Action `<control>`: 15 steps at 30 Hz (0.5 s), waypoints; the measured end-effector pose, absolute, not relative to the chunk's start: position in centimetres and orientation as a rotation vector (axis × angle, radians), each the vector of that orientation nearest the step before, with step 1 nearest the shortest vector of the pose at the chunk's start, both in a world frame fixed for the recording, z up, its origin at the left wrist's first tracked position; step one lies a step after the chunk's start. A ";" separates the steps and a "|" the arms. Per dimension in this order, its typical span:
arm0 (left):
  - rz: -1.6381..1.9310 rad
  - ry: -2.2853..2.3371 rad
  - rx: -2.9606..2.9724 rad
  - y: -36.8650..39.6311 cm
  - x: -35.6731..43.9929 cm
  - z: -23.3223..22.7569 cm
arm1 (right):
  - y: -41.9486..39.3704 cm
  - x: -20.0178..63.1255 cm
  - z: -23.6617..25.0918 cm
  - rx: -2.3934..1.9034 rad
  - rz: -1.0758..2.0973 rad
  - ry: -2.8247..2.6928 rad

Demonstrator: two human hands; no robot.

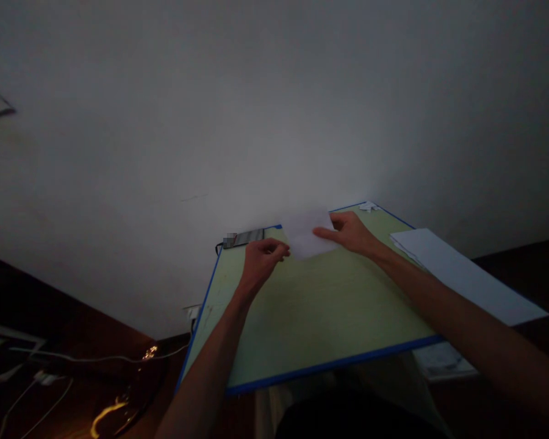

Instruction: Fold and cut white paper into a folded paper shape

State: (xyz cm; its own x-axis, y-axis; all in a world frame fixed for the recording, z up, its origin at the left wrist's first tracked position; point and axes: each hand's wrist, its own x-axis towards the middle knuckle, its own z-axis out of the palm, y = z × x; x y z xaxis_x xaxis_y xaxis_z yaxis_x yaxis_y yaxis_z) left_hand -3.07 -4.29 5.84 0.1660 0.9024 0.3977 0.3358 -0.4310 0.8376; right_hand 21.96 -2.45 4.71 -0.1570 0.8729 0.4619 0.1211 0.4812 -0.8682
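1. Reaching both arms (pixel 224 347) out over a flat, pale green, blue-edged table (pixel 329 311).
2. Pinching a thin white paper sheet (pixel 304 235) above its far side, in the right hand (pixel 351 233).
3. Curling the left hand (pixel 260 255) nearly closed beside the sheet; cannot tell if touching.

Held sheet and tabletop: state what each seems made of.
Held sheet: probably matte white paper, thin and without glare. Tabletop: perhaps laminate or painted board, judging by its smooth, dull, pale green surface; the dim light leaves that open.
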 end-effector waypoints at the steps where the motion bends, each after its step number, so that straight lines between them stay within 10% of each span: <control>1: 1.279 1.162 1.823 -4.1 -3.1 5.7 | -2.3 22.1 4.7 -0.894 0.852 -1.556; 15: 1.377 1.034 1.783 -4.6 -1.7 4.5 | -1.5 21.1 4.2 -0.792 0.794 -1.352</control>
State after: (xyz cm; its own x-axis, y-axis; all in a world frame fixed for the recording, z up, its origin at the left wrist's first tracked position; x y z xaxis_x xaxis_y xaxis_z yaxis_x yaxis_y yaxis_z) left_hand -1.68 -4.64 4.49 0.1368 0.8783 0.4581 0.1945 -0.4773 0.8569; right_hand 21.08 -1.55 4.21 0.0562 0.8552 0.5152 -0.0332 0.5173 -0.8551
